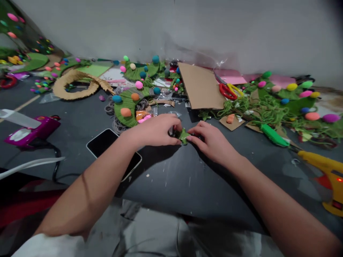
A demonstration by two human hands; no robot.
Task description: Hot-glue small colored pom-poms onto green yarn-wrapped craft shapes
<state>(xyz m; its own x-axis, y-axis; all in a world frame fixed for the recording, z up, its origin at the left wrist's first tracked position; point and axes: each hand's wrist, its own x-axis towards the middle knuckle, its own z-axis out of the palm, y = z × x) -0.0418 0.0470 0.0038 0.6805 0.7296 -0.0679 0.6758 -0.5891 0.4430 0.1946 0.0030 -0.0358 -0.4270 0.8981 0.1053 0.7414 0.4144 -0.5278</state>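
The person's left forearm and right forearm slant inward across the counter's near edge. The left hand and right hand face each other, fingers bent, each grip pinching the small green piece between them, inward from that edge. The phone lies partly beneath the left forearm.

Small green piece: irregular outline, pinched between both hands, low over desk; located right of phone.
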